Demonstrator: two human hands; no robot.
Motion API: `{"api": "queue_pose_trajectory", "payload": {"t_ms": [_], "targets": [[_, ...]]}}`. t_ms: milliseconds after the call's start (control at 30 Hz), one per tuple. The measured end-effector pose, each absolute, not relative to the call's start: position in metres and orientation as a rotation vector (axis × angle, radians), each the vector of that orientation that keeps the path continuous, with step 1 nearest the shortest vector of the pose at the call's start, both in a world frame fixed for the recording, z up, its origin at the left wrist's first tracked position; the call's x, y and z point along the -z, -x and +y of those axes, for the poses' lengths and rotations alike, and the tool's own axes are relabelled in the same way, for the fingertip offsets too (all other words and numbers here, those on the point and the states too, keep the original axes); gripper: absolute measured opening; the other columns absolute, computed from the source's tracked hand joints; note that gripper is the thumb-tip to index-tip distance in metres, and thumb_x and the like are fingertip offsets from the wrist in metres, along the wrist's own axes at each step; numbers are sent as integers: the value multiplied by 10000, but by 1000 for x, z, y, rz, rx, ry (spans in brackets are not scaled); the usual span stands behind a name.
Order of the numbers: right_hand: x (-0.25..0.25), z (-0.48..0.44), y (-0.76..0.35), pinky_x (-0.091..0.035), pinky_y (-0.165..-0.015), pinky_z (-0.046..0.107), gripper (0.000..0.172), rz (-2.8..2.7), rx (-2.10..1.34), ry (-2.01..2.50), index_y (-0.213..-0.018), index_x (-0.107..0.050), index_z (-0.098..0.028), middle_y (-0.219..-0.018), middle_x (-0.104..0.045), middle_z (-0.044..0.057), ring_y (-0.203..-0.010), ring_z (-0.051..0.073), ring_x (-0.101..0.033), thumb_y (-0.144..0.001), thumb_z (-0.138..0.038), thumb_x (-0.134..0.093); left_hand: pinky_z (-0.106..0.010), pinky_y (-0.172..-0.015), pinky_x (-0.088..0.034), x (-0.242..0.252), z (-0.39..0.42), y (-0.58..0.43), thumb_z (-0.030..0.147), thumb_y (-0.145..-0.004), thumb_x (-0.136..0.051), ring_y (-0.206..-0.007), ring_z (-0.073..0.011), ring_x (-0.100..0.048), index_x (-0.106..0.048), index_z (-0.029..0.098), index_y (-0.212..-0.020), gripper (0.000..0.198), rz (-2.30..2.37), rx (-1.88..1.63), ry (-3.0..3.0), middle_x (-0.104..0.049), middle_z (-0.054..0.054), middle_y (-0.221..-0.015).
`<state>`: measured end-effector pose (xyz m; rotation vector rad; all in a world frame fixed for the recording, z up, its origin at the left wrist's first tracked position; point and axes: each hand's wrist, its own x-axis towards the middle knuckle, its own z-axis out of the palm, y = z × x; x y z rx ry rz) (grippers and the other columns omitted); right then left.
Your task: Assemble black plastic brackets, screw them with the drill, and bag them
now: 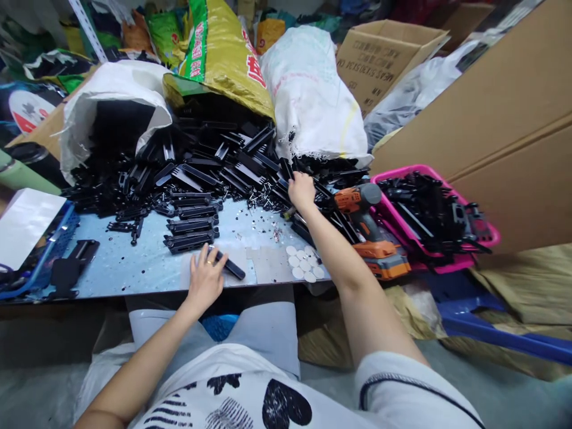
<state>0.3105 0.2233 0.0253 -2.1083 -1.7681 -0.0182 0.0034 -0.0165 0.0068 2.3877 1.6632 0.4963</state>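
My left hand (205,277) is at the table's front edge, its fingers on one end of a long black plastic bar (232,268) that lies slanted on the surface. Just beyond it, several similar black folding parts (190,240) are lined up in a row. My right hand (302,189) reaches forward into a heap of long black pieces (245,164), below the mouth of a white woven sack (313,95). Its fingers are curled down among the pieces, and their tips are hidden. An orange cordless drill (369,229) lies beside my right forearm.
Small screws (263,199) are scattered mid-table. White round discs (306,262) lie near the front edge. A pink basket (489,235) of black parts stands right, a blue basket (67,229) left. Behind the heap are another white sack (125,74) and a yellow-green bag (227,53).
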Motion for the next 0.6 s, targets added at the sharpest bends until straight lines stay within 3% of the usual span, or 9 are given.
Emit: {"api": "queue_pose_trajectory", "payload": {"t_ms": [133,233,300,400,467,600], "targets": [[-23,281,-366,-382,-884,416,362,-1497,-9,2616,-1247,-506,-96,-1206,-508,221,-1151,280,-421,-942,-233,-369,-594,-1070,-174,-14,10,-8,11,-814,-383,-1231,-270,-439,-558,239,-1216,494,1272,-230,-2663,-601,-104,-1166],[-16,302,-386,-405,-832,464,388,-1291,-178,2834,-1167,-569,-30,-1108,-547,276,-1115,316,-465,-927,-305,-437,-539,-1025,-262,-14,17,-12,1,-833,-369,-971,-224,-566,-558,208,-1205,466,1246,-97,-2711,-634,-81,-946],[-11,310,-391,-420,-804,476,408,-1261,-229,2849,-1110,-602,2,-1064,-559,295,-1085,332,-492,-909,-329,-475,-493,-959,-328,-15,16,-11,23,-848,-380,-885,-216,-568,-543,193,-1216,437,1333,-54,-2710,-627,-77,-906],[-3,315,-391,-409,-851,466,420,-1316,-224,2816,-1205,-555,-21,-1166,-516,290,-1128,316,-473,-908,-306,-469,-444,-882,-364,-19,12,-7,80,-876,-397,-859,-220,-558,-524,187,-1233,393,1428,-46,-2691,-620,-85,-901],[0,314,-389,-391,-892,445,425,-1397,-216,2769,-1263,-518,-65,-1219,-496,258,-1143,292,-463,-898,-280,-480,-428,-854,-366,-21,9,-5,107,-888,-399,-852,-222,-554,-520,186,-1239,379,1461,-52,-2672,-615,-91,-903],[-7,306,-383,-380,-887,364,329,-1519,-200,2691,-1177,-576,-71,-1146,-551,204,-1089,246,-487,-884,-186,-482,-395,-792,-377,-19,2,-2,126,-903,-381,-844,-226,-553,-522,172,-1241,369,1527,-37,-2618,-613,-97,-892]]}}
